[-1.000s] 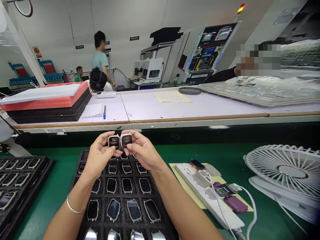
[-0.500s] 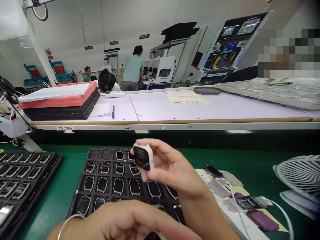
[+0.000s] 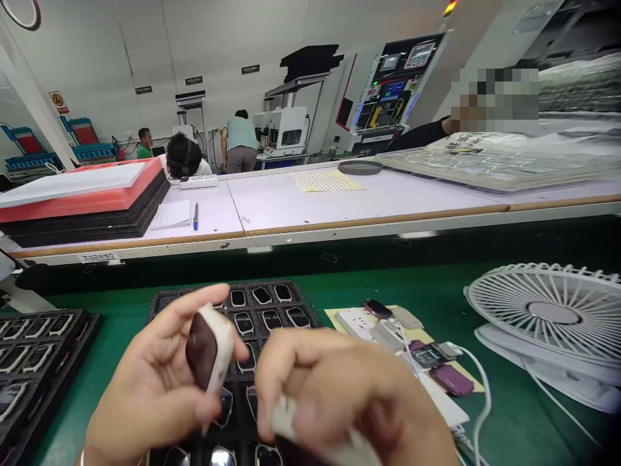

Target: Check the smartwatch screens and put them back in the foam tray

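Note:
My left hand (image 3: 145, 382) is raised over the left part of a black foam tray (image 3: 162, 299). Between its thumb and fingers is a smartwatch body (image 3: 222, 346), cream-cased and strapless, tilted with its dark face to the left. Lower and to the right, my right hand (image 3: 354, 388) is curled around a second smartwatch body (image 3: 286, 417), also pale-cased with a dark face. Motion blurs that one, and the fingers cover part of it. Similar watch bodies (image 3: 272, 320) lie face up in the tray's pockets under both hands.
Another watch tray (image 3: 29, 356) sits at the left. Right of the hands are a power strip (image 3: 354, 320), white cables and purple cases (image 3: 451, 380). A white fan (image 3: 553, 314) stands far right. Behind runs a raised shelf (image 3: 272, 207) with stacked foam (image 3: 77, 200). Other people are beyond.
My left hand has risen from the bottom edge, bringing its watch into view. My right hand has dropped lower with its watch. The camera view has swung right.

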`<move>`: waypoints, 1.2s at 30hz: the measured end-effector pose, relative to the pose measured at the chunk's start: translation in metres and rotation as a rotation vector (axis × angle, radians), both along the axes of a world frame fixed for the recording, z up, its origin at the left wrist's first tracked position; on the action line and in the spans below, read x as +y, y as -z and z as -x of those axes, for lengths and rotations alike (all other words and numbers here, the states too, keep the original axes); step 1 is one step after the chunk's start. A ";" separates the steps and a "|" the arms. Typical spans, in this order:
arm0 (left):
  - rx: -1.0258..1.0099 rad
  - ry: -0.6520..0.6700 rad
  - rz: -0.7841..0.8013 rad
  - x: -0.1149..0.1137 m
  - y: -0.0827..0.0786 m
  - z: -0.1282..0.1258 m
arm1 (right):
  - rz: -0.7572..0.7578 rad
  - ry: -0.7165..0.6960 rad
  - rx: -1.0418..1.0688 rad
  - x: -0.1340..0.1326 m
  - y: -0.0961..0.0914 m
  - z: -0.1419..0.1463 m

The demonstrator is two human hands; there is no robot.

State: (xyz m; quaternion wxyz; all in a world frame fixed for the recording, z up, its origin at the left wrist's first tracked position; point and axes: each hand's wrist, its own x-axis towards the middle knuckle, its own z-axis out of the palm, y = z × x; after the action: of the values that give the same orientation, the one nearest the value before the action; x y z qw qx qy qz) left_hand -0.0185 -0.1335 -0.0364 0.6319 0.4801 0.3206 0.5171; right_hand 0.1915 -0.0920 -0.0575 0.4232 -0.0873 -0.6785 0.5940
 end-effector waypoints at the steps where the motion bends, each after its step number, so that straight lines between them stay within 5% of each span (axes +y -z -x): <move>1: 0.042 -0.041 -0.065 0.011 0.004 0.001 | 0.059 -0.038 0.058 0.006 0.001 0.001; 6: 0.185 -0.332 -0.241 0.054 0.020 0.001 | 0.346 -0.034 0.268 0.045 0.003 0.015; 12: 0.294 -0.477 -0.306 0.065 0.026 0.000 | 0.478 0.005 0.264 0.066 0.009 0.022; 23: 0.125 -0.329 -0.092 0.077 0.026 -0.002 | 0.536 0.155 0.259 0.077 0.017 0.026; 36: -0.031 -0.328 -0.084 0.089 0.030 -0.002 | 0.496 0.216 0.239 0.085 0.025 0.031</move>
State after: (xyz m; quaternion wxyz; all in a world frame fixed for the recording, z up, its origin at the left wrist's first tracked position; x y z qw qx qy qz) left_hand -0.0168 -0.0446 -0.0660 0.5233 0.4393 0.3631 0.6335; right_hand 0.1609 -0.0073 -0.0821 0.5265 -0.1893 -0.4447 0.6994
